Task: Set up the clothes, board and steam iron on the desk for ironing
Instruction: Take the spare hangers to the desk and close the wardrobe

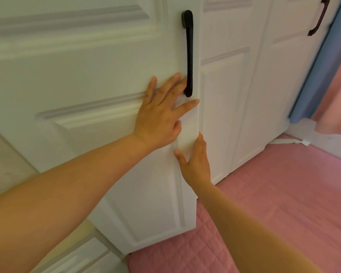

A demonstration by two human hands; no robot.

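A white panelled wardrobe door (87, 71) fills the left and middle of the view, standing slightly ajar. A black vertical handle (189, 54) runs along its right side. My left hand (161, 115) lies flat on the door with fingers spread, fingertips touching the handle's lower end. Lower down, my right hand (195, 160) wraps its fingers around the door's right edge, thumb on the front face. No clothes, board or iron are in sight.
A second white wardrobe door (254, 85) with a dark handle (319, 16) stands to the right. A pink quilted bed cover (274, 203) lies below and right. A blue curtain (319, 75) hangs at far right. White drawer fronts (83, 255) sit at bottom left.
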